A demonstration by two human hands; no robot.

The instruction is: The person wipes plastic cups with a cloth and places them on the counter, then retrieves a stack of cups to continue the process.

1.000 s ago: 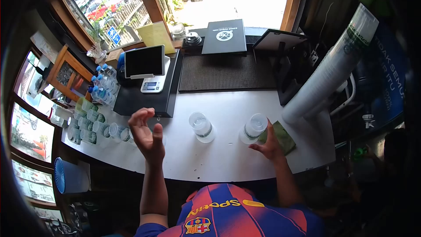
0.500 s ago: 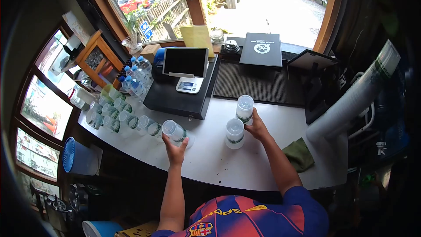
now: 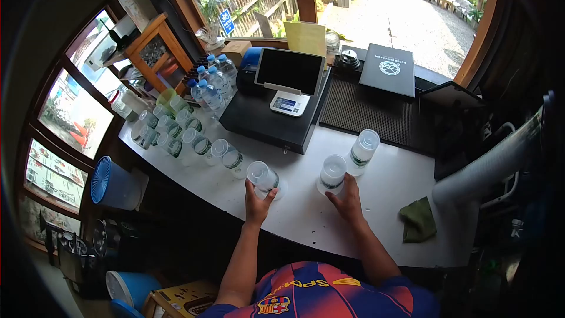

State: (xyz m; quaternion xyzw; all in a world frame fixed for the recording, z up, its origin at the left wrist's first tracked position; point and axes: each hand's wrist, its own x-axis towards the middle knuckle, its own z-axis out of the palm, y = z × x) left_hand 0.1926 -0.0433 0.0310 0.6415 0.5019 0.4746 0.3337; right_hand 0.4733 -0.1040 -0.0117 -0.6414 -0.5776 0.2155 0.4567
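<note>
Clear plastic cups with green printed bands stand upside down on the white counter. My left hand has its thumb and fingers around the low front of one plastic cup, at the near end of the cup rows. To the right, my right hand is at another plastic cup, thumb in front and fingers along its right side. Just behind that one is a further cup, which neither hand touches. More upturned cups run in rows toward the far left.
Several water bottles stand behind the cup rows. A tablet sits on a black cash drawer. Beyond lie a black mat and a menu. At right are a green cloth and a long leaning cup stack.
My right hand has left the farther cup and moved to the nearer one beside it. My left hand stays at its cup. The view has shifted, so the counter appears farther right.
</note>
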